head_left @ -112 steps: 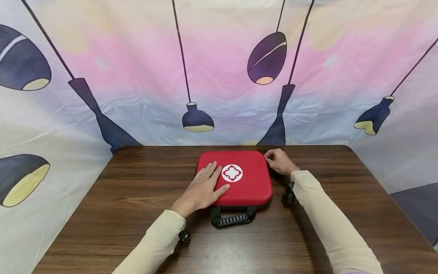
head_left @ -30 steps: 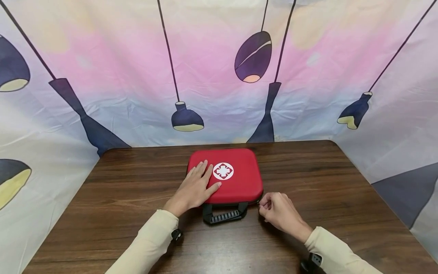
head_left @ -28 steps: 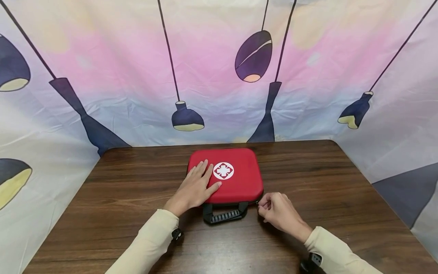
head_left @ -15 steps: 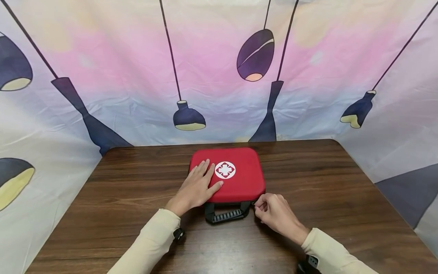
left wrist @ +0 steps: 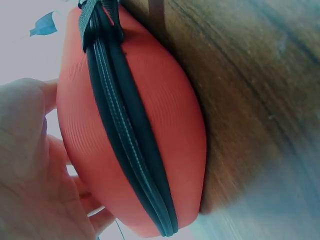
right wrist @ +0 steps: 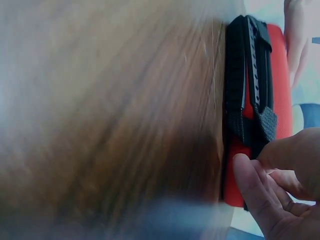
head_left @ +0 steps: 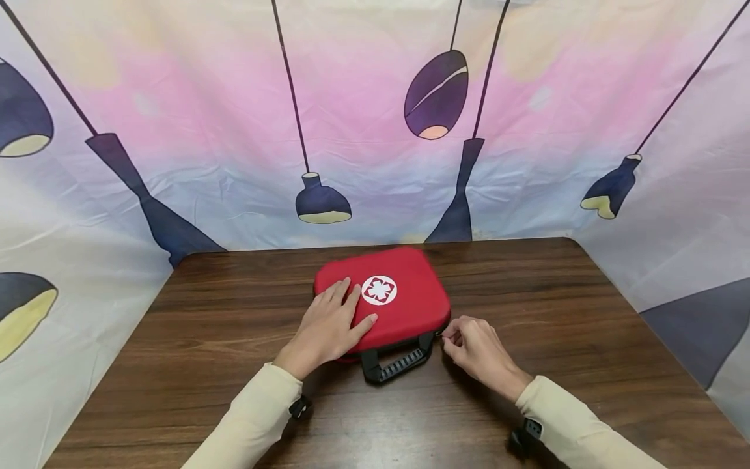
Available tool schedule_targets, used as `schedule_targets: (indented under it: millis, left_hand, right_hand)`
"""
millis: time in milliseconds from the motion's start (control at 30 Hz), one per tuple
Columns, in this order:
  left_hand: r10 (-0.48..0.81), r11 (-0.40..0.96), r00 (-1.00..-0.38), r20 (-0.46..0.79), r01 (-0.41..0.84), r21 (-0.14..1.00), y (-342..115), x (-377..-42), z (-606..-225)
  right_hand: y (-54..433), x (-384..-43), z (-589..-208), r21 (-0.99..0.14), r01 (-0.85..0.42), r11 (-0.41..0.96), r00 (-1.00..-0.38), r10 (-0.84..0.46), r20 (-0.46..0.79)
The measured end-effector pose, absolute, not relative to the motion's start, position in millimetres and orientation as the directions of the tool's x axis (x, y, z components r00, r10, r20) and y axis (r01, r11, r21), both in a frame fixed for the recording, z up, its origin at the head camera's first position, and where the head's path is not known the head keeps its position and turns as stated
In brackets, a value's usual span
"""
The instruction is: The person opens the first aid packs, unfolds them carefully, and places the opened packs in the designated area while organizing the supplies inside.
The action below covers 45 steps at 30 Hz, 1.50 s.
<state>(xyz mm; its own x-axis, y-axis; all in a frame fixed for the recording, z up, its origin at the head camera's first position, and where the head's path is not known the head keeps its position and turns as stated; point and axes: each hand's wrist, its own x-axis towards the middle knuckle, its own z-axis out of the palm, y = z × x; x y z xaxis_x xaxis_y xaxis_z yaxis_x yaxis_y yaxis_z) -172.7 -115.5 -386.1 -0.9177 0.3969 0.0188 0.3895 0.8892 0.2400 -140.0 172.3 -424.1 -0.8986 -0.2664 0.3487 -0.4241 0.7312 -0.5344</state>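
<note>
Resting on the red case (head_left: 410,296), left grip (head_left: 324,326) lies spread; right grip (head_left: 480,350) pinches its zipper pull (head_left: 438,334).

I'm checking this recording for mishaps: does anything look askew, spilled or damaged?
Only a mild skew: the red case lies at an angle to the back edge of the table, with the left hand on top and the right hand at its front corner. No spill or damage shows.
</note>
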Motion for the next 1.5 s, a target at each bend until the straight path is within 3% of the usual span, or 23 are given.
schedule_targets:
  millis: [867,1300,1500]
  left_hand:
    - [0.405,0.883,-0.911,0.083,0.413,0.223,-121.5,-149.4,-382.3]
    - [0.426,0.876,-0.896,0.122,0.442,0.193,-113.4,-142.2,-381.0]
    - [0.470,0.839,-0.873,0.130,0.488,0.240,-112.7,-143.3,-381.4]
  right_hand:
    - [179.7,-229.1,-419.9,-0.397,-0.537,0.744,-0.833,-0.395,0.387]
    - [170.3,-267.2,-417.0,-0.438,-0.512,0.739,-0.855,-0.385,0.349]
    - [167.9,-281.4,-419.3,-0.456,-0.498,0.737,-0.864,-0.380,0.330]
